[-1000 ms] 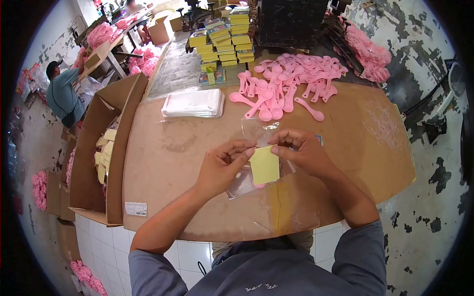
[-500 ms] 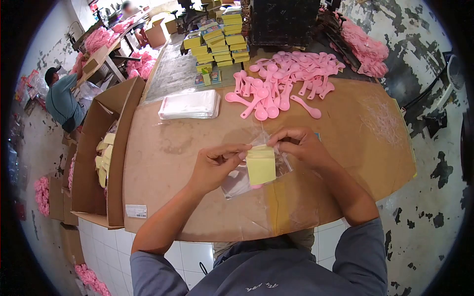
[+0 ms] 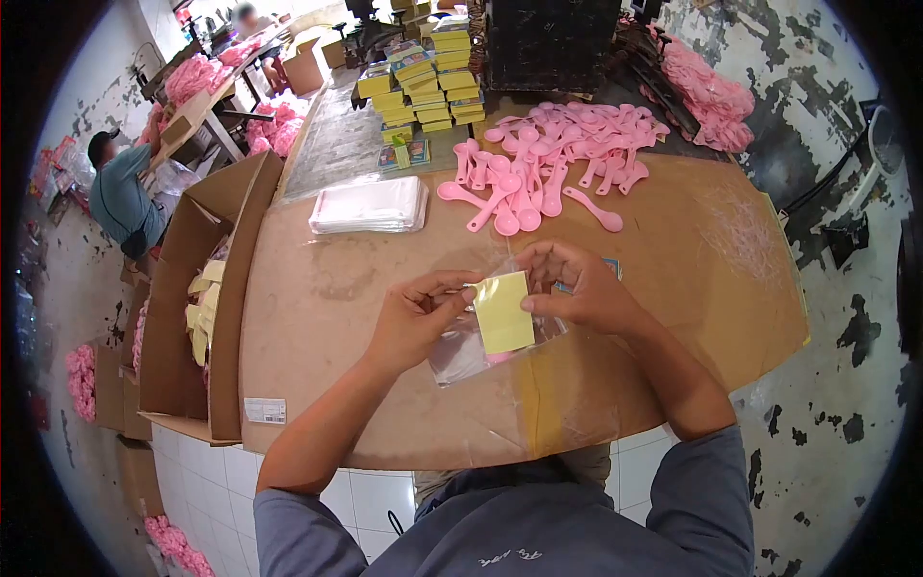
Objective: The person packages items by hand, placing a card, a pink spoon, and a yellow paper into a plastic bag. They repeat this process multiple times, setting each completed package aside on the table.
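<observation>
A yellow card [image 3: 504,313] lies in the mouth of a clear plastic bag [image 3: 456,359], low over the cardboard-covered table. Something pink shows at the card's lower edge. My left hand [image 3: 420,313] is closed at the card's upper left corner, pinching the bag's edge there. On the other side my right hand [image 3: 582,288] grips the card's right edge, thumb in front and fingers curled behind the top. A small blue printed card [image 3: 613,268] is partly hidden behind my right hand.
Pink spoons [image 3: 538,159] are heaped at the back of the table [image 3: 336,337]. A stack of clear bags [image 3: 369,204] lies back left, with stacked yellow card bundles [image 3: 423,82] beyond. An open carton [image 3: 226,385] stands at the left edge. A person [image 3: 125,197] sits farther left.
My right hand has shifted from pinching the top of the bag to holding the card's right edge. The card's top now lies flatter and smoother. More of the blue card shows.
</observation>
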Demonstrator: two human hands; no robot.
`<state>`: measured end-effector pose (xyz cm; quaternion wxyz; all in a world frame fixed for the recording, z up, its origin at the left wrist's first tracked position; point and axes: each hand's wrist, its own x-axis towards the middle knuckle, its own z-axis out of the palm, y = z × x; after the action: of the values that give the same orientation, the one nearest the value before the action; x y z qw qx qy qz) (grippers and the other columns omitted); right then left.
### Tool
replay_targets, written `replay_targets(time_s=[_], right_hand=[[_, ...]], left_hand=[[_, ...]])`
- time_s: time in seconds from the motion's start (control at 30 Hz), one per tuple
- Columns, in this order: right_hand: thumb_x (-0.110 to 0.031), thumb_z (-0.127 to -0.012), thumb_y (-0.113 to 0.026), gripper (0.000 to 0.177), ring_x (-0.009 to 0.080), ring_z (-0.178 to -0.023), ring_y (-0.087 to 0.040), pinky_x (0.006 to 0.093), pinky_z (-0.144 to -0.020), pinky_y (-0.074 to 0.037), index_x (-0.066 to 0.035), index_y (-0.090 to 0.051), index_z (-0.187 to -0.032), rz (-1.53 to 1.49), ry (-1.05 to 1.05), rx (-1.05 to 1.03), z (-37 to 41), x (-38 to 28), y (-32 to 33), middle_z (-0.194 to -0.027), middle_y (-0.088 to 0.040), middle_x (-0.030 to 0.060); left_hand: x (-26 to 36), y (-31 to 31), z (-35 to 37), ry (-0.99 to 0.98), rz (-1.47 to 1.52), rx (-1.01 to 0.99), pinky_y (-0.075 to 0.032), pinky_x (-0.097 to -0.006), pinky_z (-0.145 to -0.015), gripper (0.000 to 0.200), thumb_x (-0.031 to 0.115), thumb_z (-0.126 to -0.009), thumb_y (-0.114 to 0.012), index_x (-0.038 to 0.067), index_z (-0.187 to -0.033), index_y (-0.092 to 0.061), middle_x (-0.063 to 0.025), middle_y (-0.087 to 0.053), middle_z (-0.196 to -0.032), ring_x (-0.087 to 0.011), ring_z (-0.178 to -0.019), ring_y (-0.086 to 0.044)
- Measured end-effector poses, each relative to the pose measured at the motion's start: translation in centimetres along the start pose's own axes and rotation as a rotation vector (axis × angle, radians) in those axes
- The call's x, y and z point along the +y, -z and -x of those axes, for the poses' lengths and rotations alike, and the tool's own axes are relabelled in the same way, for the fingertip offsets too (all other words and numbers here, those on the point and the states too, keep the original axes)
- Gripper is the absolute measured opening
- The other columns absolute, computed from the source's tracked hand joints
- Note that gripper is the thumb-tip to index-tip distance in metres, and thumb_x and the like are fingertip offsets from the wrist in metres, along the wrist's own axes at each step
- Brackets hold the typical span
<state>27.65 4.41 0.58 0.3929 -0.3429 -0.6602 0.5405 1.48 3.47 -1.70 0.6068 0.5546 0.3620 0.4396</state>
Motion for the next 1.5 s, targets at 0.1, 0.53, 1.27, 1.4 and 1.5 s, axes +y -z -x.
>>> replay_targets(time_s=[0.1, 0.53, 1.27, 1.4, 1.5], right_hand=[[-0.003, -0.084, -0.080, 0.048, 0.0076, -0.087, -0.061, 0.0243, -0.071, -0.048, 0.000, -0.057, -0.126, -0.056, -0.102, -0.042, 0.1, 0.3, -0.2, -0.098, -0.065, 0.0021], [-0.003, -0.091, -0.072, 0.033, 0.0090, -0.099, -0.062, 0.0268, -0.087, -0.051, -0.003, -0.061, -0.122, -0.134, 0.000, 0.083, 0.3, -0.6, 2.3, -0.112, -0.063, 0.0000], [-0.019, -0.095, -0.070, 0.016, 0.0173, -0.087, -0.063, 0.0281, -0.084, -0.048, -0.005, -0.065, -0.103, -0.185, 0.310, 0.341, 12.9, -7.7, 22.2, -0.099, -0.065, 0.0048], [-0.017, -0.096, -0.068, 0.015, 0.0171, -0.086, -0.063, 0.0290, -0.082, -0.049, -0.004, -0.066, -0.102, 0.220, -0.062, 0.723, 15.3, -1.0, 27.8, -0.098, -0.065, 0.0054], [-0.014, -0.094, -0.069, 0.013, 0.0163, -0.084, -0.065, 0.0286, -0.079, -0.050, -0.003, -0.068, -0.101, 0.785, -0.262, 0.695, 15.8, 1.0, 29.0, -0.099, -0.066, 0.0058]], left_hand=[[-0.3, 0.5, -0.1, -0.047, -0.021, 0.011, -0.056, -0.0234, -0.078, 0.031, 0.005, -0.099, -0.067, -0.002, -0.129, -0.064, -0.0089, -0.073, -0.114, -0.0090, -0.090, -0.068], [4.3, 6.2, -0.7, -0.066, -0.229, 0.058, -0.058, -0.0270, -0.071, 0.027, 0.010, -0.095, -0.073, -0.003, -0.118, -0.067, -0.0059, -0.073, -0.096, -0.0113, -0.081, -0.069], [0.0, 5.4, -2.3, -0.088, -0.585, 0.359, -0.049, -0.0264, -0.066, 0.036, 0.023, -0.092, -0.074, 0.004, -0.122, -0.069, -0.0029, -0.067, -0.090, -0.0109, -0.073, -0.060], [-0.9, 2.0, -1.3, -0.321, -0.854, 0.128, -0.050, -0.0307, -0.064, 0.037, 0.027, -0.087, -0.078, 0.006, -0.118, -0.072, -0.0049, -0.063, -0.088, -0.0148, -0.072, -0.062], [-0.8, 1.2, -1.4, -0.388, -0.959, 0.088, -0.052, -0.0346, -0.068, 0.039, 0.031, -0.085, -0.079, 0.006, -0.114, -0.072, -0.0070, -0.062, -0.088, -0.0216, -0.075, -0.063]])
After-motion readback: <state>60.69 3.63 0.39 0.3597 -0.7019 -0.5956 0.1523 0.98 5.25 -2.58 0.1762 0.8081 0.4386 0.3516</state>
